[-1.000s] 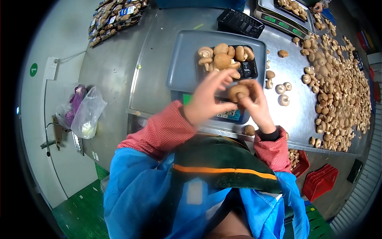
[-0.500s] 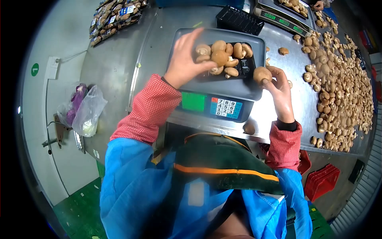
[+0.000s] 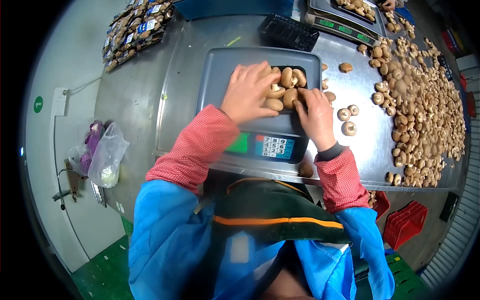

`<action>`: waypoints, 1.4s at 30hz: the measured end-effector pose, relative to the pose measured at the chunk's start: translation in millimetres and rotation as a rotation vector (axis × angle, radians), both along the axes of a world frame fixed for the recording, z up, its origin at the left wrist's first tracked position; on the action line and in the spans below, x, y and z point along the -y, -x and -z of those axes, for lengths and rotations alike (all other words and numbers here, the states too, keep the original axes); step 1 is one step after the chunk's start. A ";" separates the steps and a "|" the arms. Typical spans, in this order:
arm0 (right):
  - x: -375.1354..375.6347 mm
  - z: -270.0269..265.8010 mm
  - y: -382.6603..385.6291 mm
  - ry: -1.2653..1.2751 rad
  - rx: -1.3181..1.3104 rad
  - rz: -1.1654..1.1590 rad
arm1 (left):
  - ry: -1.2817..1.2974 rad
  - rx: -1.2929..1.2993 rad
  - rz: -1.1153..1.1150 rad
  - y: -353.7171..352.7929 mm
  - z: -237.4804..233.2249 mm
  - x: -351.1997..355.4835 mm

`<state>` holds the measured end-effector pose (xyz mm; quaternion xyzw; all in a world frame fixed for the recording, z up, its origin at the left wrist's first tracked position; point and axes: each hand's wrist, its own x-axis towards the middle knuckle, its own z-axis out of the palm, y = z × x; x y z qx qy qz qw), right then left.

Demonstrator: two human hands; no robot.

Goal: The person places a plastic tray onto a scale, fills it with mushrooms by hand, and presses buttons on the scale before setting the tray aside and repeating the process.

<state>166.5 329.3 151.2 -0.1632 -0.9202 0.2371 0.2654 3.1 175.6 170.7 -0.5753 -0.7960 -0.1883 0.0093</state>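
Note:
A black tray point(image 3: 304, 73) with several brown mushrooms point(image 3: 286, 78) lies on the grey platform of a scale point(image 3: 215, 75). My left hand point(image 3: 250, 94) rests over the tray's left side, its fingers curved on the mushrooms there and hiding some of them. At the tray's right side, my right hand point(image 3: 316, 112) has its fingers closed on a brown mushroom point(image 3: 290, 98) at the front right corner. Below the platform are the scale's green display point(image 3: 239, 143) and keypad point(image 3: 274, 146).
Loose mushrooms point(image 3: 349, 128) lie right of the scale, and a big pile point(image 3: 420, 115) beyond them. Empty black trays point(image 3: 288, 32) sit behind, near a second scale point(image 3: 345, 29) and another person's hand point(image 3: 388, 5). Packed mushrooms point(image 3: 135, 32) are back left, plastic bags point(image 3: 107, 154) at left.
My right hand has moved left from beside the scale to the tray with its mushroom. My left hand has lowered onto the mushrooms. More loose mushrooms now show right of the scale.

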 end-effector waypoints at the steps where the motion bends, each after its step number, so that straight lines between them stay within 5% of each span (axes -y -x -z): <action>1: 1.3 1.5 -0.4 -0.020 -0.013 -0.005 | 0.003 0.000 0.013 2.2 0.5 0.5; 10: -33.4 -16.0 12.0 -0.001 -0.018 0.119 | -0.251 0.034 -0.117 -2.8 -14.0 6.5; 18: 0.6 9.5 17.6 -0.080 -0.011 0.113 | -0.140 0.044 -0.174 -11.0 13.3 3.6; 24: -23.4 8.3 -2.2 0.155 -0.006 0.165 | -0.712 0.597 -0.387 10.3 0.9 44.5; 27: -24.6 -17.3 -5.3 0.156 0.066 0.122 | -0.596 0.943 -0.456 26.4 21.9 82.7; 31: -23.5 -32.5 28.8 -0.082 0.032 -0.045 | -0.433 0.746 -0.482 15.0 19.2 83.8; 34: -21.5 -33.9 60.3 -0.182 0.129 -0.118 | -0.358 0.200 -0.273 1.7 -3.7 56.2; 38: -29.0 -16.5 81.7 -0.170 0.276 -0.270 | -0.240 0.124 -0.180 -7.8 -10.8 14.9; 42: -28.1 -24.8 78.0 -0.103 0.160 -0.279 | -0.160 0.101 -0.159 1.0 13.4 6.0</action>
